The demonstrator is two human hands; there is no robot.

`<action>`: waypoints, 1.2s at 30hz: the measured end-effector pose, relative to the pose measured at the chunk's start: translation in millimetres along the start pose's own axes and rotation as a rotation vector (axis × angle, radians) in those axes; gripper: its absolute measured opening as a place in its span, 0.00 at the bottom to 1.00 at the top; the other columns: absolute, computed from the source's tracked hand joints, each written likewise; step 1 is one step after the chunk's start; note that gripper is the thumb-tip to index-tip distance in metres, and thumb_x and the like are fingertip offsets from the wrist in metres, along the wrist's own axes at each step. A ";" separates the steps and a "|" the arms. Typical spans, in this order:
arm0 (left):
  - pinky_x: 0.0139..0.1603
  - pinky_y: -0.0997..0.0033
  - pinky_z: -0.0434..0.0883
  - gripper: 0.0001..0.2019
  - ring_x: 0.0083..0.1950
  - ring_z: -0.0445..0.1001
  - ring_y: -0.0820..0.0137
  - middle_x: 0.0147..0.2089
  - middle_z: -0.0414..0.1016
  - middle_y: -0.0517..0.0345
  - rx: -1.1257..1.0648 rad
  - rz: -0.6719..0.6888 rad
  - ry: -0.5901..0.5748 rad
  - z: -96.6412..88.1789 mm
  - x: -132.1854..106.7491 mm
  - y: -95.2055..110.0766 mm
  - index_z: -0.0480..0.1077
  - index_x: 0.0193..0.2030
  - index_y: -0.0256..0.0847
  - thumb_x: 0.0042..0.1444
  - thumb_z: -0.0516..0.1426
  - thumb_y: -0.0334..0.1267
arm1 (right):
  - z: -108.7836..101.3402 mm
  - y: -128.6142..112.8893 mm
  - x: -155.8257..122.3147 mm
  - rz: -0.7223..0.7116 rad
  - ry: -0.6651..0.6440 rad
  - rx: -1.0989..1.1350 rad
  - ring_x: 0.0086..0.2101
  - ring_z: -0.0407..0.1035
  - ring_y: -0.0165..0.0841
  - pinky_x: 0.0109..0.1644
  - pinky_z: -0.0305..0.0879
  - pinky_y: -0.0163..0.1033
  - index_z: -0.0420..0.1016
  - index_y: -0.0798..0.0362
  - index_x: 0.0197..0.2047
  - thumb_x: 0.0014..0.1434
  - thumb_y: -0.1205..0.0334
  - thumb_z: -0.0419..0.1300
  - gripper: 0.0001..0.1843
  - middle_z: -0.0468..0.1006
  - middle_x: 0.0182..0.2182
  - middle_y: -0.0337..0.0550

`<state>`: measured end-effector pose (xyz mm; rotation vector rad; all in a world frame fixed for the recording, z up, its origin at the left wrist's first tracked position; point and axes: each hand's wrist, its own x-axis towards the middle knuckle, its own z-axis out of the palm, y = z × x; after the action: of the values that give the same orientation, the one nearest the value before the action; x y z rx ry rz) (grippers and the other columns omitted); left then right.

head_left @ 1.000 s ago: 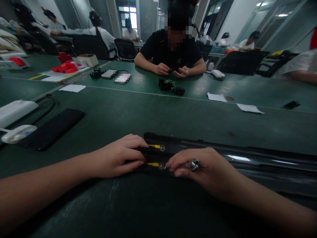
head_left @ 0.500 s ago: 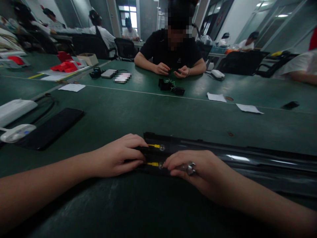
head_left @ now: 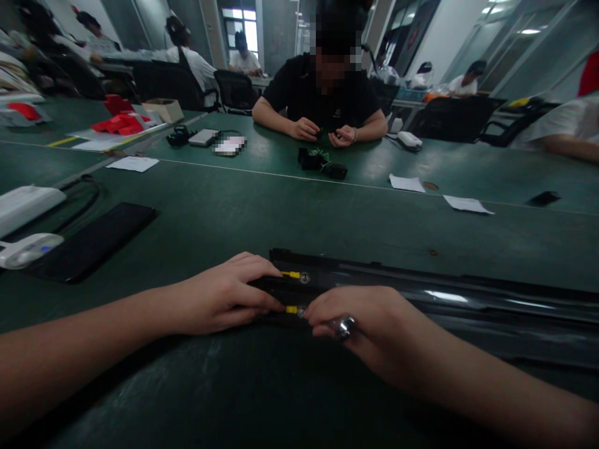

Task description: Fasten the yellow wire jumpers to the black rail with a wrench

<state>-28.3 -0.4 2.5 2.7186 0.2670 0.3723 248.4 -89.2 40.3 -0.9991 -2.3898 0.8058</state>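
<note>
Two yellow-sleeved ring terminals lie at the left end of a long, glossy black strip: an upper terminal (head_left: pixel 294 274) and a lower terminal (head_left: pixel 291 310). Each has a round metal fastening at its tip. My left hand (head_left: pixel 229 293) rests beside them, one fingertip at the upper wire and another against the lower terminal. Closed around a small shiny metallic tool (head_left: pixel 345 326), my right hand (head_left: pixel 369 318) has its fingertips at the lower fastening. The fingers hide most of the tool, so its kind is unclear.
A black phone-like slab (head_left: pixel 96 243) and white devices (head_left: pixel 30 249) with cables lie to the left. Across the green table (head_left: pixel 210 206), a person in a black shirt (head_left: pixel 327 93) handles small parts behind black pieces (head_left: pixel 322 163). Paper slips (head_left: pixel 407 183) lie farther back.
A left fingertip has slid right onto the lower yellow terminal. My right hand has turned slightly, and the shiny tool in it has shifted left and tilted.
</note>
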 end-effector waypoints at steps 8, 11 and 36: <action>0.61 0.49 0.69 0.13 0.62 0.69 0.53 0.62 0.70 0.46 0.011 -0.017 -0.023 1.1 -0.1 -0.5 0.76 0.55 0.47 0.69 0.54 0.33 | 5.5 -9.3 8.1 0.095 0.048 -0.098 0.37 0.77 0.34 0.43 0.71 0.38 0.78 0.57 0.41 0.68 0.70 0.57 0.08 0.83 0.37 0.45; 0.61 0.48 0.69 0.13 0.61 0.69 0.53 0.61 0.71 0.46 0.011 -0.015 -0.019 1.0 -0.1 0.1 0.76 0.55 0.47 0.69 0.53 0.34 | 4.3 -13.5 5.2 0.098 0.032 -0.118 0.40 0.75 0.35 0.46 0.70 0.39 0.76 0.57 0.46 0.68 0.72 0.54 0.10 0.81 0.40 0.46; 0.60 0.50 0.70 0.13 0.60 0.69 0.54 0.61 0.71 0.47 0.023 -0.008 -0.007 0.2 -0.4 0.5 0.76 0.55 0.47 0.69 0.54 0.34 | 8.9 -4.7 -0.5 0.108 0.044 -0.029 0.43 0.77 0.34 0.52 0.71 0.40 0.78 0.54 0.50 0.69 0.72 0.54 0.13 0.83 0.44 0.43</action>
<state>-28.5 -1.0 2.4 2.7404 0.2818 0.3597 241.3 -95.4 36.7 -1.1541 -2.3328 0.7803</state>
